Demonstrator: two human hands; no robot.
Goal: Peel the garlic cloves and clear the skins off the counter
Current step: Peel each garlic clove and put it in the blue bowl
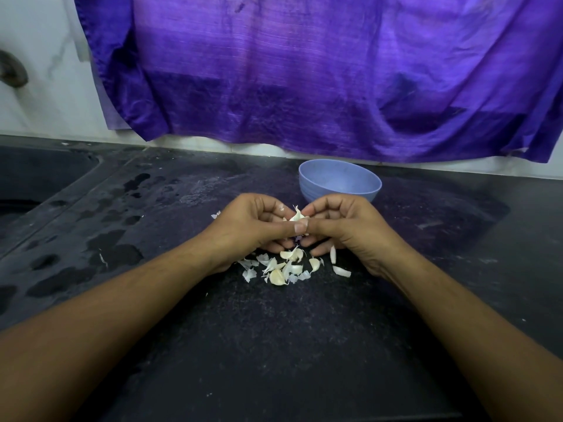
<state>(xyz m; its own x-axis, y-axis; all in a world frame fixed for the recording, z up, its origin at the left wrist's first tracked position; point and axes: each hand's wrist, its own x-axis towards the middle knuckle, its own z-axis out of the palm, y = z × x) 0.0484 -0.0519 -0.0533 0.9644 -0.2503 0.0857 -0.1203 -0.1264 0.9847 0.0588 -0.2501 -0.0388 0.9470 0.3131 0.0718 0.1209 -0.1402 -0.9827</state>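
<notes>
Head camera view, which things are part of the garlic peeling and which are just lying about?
Job: left hand, right hand, the clove they pinch, cloves and skins pile, counter, probably the blue bowl.
Lying about: purple cloth, sink, wet patches.

Wall (36, 95): white, faintly veined, behind the desk (274, 345)
Cloth (304, 71): wide purple sheet hanging down the wall, creased, hem just above the desk's back edge
Desk: black speckled stone, dusty
Sink (36, 178): dark basin sunk in at far left
Wet patches (115, 254): dark blotches beside the sink
</notes>
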